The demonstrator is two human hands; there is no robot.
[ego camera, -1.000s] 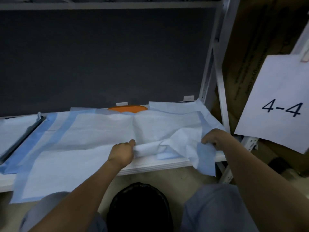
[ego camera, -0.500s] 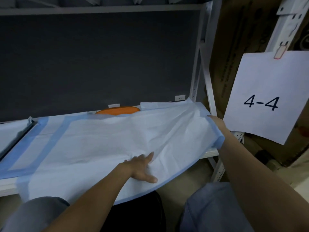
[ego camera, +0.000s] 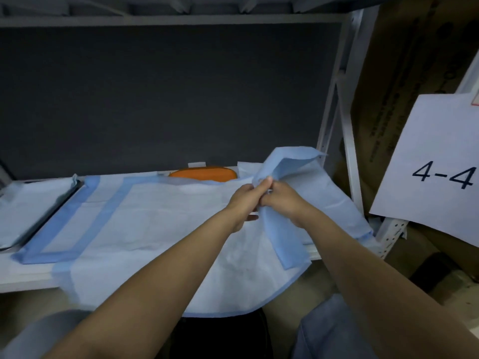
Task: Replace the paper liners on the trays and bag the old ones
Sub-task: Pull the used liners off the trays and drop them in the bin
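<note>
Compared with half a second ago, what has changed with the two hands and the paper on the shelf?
The right-hand grip carried the right edge of the pale blue paper liner with darker blue border leftward, folding it over. The left-hand grip lifted from pressing flat near the front edge and now pinches the fold beside the right. The orange oval object and white 4-4 paper sign stayed.

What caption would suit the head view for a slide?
Left hand and right hand pinch a blue-edged paper liner over the shelf, beside a 4-4 sign.
</note>
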